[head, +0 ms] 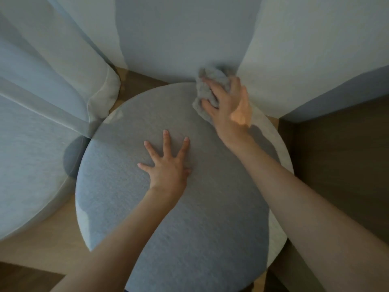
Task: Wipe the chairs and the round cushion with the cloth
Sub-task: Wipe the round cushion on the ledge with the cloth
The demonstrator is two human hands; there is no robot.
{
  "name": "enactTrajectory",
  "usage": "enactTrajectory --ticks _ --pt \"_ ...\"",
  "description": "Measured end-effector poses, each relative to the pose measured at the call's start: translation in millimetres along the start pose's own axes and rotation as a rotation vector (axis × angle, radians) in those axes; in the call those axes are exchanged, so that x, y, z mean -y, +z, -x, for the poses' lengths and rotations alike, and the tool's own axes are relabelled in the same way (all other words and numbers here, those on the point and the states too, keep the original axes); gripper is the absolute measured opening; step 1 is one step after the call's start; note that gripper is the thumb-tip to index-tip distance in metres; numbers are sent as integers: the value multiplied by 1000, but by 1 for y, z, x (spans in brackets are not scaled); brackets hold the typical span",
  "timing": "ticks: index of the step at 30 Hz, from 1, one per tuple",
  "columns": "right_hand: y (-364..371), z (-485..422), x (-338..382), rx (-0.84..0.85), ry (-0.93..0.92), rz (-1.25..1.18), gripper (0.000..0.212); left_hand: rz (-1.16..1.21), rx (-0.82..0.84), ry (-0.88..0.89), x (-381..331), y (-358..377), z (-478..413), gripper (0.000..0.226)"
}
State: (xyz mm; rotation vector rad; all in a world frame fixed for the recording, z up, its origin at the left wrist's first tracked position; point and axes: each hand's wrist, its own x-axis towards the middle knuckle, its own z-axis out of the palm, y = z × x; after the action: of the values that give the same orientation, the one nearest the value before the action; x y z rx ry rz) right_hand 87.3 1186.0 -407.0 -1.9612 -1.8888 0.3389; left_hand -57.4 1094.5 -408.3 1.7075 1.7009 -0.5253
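From my feed, the round cushion fills the middle of the view. It is a grey-blue disc with a fine, felt-like nap and a paler rim along its right and lower-left edges. The left hand lies flat on the centre of it, fingers straight and fanned wide, holding nothing. The right hand reaches to the far right edge of the cushion. Its fingers curl into the cloth, a bunched grey rag, and pinch its folds against the surface. A warm patch of light falls across the back of that hand.

The cloth sits where the cushion meets a tall blue-grey upholstered panel, which rises behind it and reads to me as a chair back. I cannot tell whether the cloth touches the panel or only the cushion.

On the left, a sheer pale curtain hangs in folds, and its hem rests just beside the cushion's upper-left edge. Through and below it I see another rounded grey padded seat. Light wooden floor shows between that seat and the cushion, and again in the gap at the top left. On the right stands a dark brown wooden surface, close to the cushion's rim. The room is dim, and the light is cool.
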Motion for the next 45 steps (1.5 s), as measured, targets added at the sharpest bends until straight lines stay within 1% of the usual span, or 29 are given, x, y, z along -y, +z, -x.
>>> enactTrajectory --ticks 3,4,5,6,9,10,11,13,14,16,19,21,24,25,26,31,33,35,37,39,41,45 --pt "29 -23 17 205 -71 245 47 -13 -10 -4 0 3 -1 77" --pt "36 -23 17 253 -72 289 47 -13 -14 -3 0 3 -2 77" --pt "40 -22 13 262 -61 300 46 -12 -18 -1 1 3 -2 77" --pt "42 -22 9 246 -56 279 44 -6 -19 2 2 3 -3 77" --pt "34 -17 -7 243 -31 60 41 28 -25 11 4 3 0 76" --pt "30 -15 -15 231 0 32 41 31 -36 11 4 3 0 76" --pt "25 -10 -24 214 43 74 42 28 -43 10 4 3 0 75" --pt "13 6 -48 178 119 243 45 21 -47 9 4 2 1 75" --pt "5 19 -61 151 155 267 45 21 -48 12 3 2 1 74" --pt "-11 47 -84 66 290 252 44 12 -48 16 3 3 1 74" --pt "-23 83 -104 -33 537 162 41 6 -48 12 3 3 2 75" --pt "-23 89 -103 -64 584 123 45 11 -45 13 2 2 2 75" --pt "-20 91 -96 46 521 191 71 10 -38 21 1 1 3 75" --pt "-19 93 -95 75 497 220 77 13 -37 23 1 1 3 75" --pt "-19 95 -95 79 486 230 78 16 -34 23 2 0 4 75" --pt "-26 84 -92 2 465 161 52 8 -29 24 2 -1 4 76" --pt "-29 74 -82 -40 375 104 48 7 -29 23 1 0 4 76" --pt "-24 56 -61 -60 238 33 48 2 -30 26 2 1 4 76" --pt "-9 28 -32 30 138 31 53 0 -32 31 2 1 3 76" --pt "13 2 -4 167 17 151 52 1 -39 30 2 2 2 75" --pt "33 -10 13 260 -89 282 51 3 -41 25 2 3 2 76" --pt "43 -13 4 271 -116 321 50 -10 -43 27 3 3 2 78"
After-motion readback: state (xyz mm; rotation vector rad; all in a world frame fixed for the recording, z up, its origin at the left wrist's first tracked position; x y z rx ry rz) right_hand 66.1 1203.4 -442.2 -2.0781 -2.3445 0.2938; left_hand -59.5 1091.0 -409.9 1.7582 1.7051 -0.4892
